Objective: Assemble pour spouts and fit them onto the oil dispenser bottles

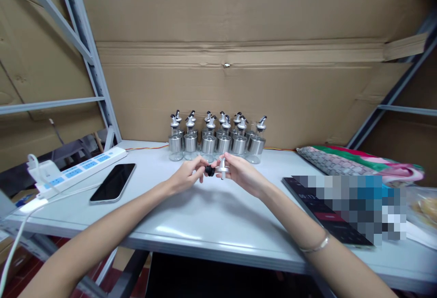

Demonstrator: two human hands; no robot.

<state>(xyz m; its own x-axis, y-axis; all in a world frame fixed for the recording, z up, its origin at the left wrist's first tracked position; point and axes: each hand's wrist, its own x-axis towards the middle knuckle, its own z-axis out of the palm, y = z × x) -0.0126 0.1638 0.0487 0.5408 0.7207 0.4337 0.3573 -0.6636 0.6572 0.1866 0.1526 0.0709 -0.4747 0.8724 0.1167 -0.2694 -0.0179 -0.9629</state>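
Observation:
Over the middle of the table, my two hands meet at a silver pourer cap (223,169) with a black ribbed stopper (209,170). My right hand (243,174) grips the silver part between thumb and fingers. The black stopper end is pinched by my left hand (189,174). Whether the two pieces are joined I cannot tell. Just behind the hands stand several glass oil bottles (208,144) with steel sleeves, in two rows. Most carry a silver pourer top with a dark spout lever; one in the back row at the right shows no top.
At left lie a black-screened phone (114,183) and a white power strip (82,170) with a plugged charger and cable. On the right are a dark tablet (327,211) with a timer and a folded colourful cloth (358,164). Cardboard (252,93) walls the back.

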